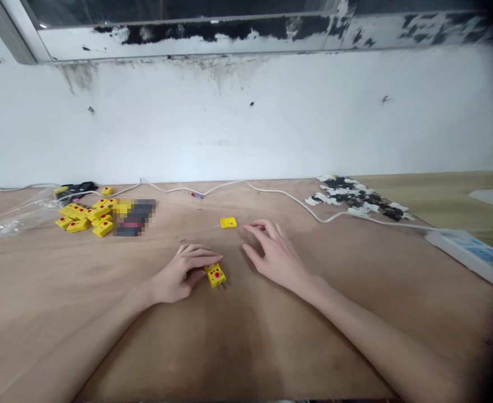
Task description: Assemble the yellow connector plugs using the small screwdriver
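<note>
My left hand (187, 271) grips a small yellow plug (215, 275) between thumb and fingers, low over the table. The plug has a red round part on its face, and thin pins seem to stick out at its lower right. To the right, my right hand (271, 252) is empty, with thumb and fingers apart. Just beyond its fingertips lies a flat yellow cover (228, 223), untouched. A few tiny metal bits (180, 239) lie behind my left hand, too small to name.
Several yellow plugs (80, 215) are heaped at the left, beside a pixelated dark patch (135, 218) and a clear plastic bag (19, 218). A small screwdriver (196, 195) lies near the wall. At the right are black and white pieces (356, 197), a white cable (286, 192) and a power strip (473, 257).
</note>
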A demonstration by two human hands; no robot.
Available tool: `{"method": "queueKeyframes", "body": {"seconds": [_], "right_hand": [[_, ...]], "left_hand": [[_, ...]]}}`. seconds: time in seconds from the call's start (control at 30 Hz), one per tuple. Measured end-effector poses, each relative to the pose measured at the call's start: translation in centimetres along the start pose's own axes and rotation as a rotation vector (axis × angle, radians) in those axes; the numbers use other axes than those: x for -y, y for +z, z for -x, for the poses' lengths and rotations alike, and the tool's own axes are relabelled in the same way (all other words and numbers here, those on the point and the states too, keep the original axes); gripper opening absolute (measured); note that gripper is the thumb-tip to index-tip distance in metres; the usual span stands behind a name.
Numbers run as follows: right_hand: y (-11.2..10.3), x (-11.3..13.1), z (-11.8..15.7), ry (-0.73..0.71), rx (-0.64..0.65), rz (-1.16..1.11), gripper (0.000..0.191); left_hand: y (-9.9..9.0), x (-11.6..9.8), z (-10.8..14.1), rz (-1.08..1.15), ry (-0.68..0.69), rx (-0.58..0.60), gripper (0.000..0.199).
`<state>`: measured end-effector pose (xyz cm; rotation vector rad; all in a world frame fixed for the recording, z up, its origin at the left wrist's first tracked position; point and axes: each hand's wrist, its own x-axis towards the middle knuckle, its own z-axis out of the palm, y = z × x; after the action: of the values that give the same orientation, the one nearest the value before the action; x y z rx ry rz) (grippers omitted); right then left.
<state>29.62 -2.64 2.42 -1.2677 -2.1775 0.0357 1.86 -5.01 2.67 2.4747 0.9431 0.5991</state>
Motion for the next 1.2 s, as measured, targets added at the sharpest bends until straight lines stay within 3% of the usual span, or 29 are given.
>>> {"method": "queueKeyframes", "body": {"seconds": [0.07, 0.17, 0.23, 0.33, 0.43, 0.5, 0.6, 0.7, 0.83, 0.93, 1.1, 1.2], "right_hand": [[0.1, -1.4, -0.1, 0.057, 0.052, 0.077, 0.038], [0.2, -3.1, -0.2, 0.024, 0.151, 0.036, 0.021], [0.2, -3.7, -0.2, 0.038, 0.120, -0.009, 0.017], [-0.2, -4.1, -0.5, 0.180, 0.018, 0.010, 0.026], [-0.6, -4.7, -0.7, 0.296, 0.059, -0.041, 0.018], [-0.7, -5.2, -0.8, 0.306, 0.107, -0.115, 0.008], [-0.8, -5.5, -1.1, 0.298, 0.113, -0.180, 0.008], [-1.2, -4.9, -1.4, 0.308, 0.053, -0.353, 0.019], [-1.9, -2.7, -1.4, 0.305, -0.119, -0.748, 0.035], [-2.0, -0.9, -0.8, 0.235, -0.244, -0.771, 0.030], [-1.3, 0.3, 0.1, 0.080, -0.107, -0.665, 0.026], [-0.9, 0.2, 0.2, 0.085, -0.127, -0.662, 0.032]], "left_hand": [[0.2, 0.1, 0.1, -0.009, -0.006, -0.079, 0.044], [-0.3, 0.7, 0.3, -0.118, -0.046, -0.164, 0.038], [-1.3, 1.7, 0.5, -0.222, -0.090, -0.190, 0.037], [-3.2, 4.2, 1.1, -0.335, -0.189, -0.231, 0.037], [-4.6, 6.5, 1.8, -0.322, -0.262, -0.210, 0.035], [-5.0, 7.5, 2.1, -0.288, -0.269, -0.190, 0.033], [-4.9, 7.9, 2.1, -0.257, -0.250, -0.200, 0.032], [-4.5, 8.0, 2.0, -0.283, -0.277, -0.216, 0.035], [-4.0, 8.6, 1.9, -0.270, -0.421, -0.310, 0.028], [-3.9, 9.2, 1.9, -0.215, -0.461, -0.339, 0.023], [-3.8, 9.0, 1.7, -0.207, -0.464, -0.362, 0.022], [-3.6, 8.6, 1.4, -0.204, -0.453, -0.379, 0.025]]}}
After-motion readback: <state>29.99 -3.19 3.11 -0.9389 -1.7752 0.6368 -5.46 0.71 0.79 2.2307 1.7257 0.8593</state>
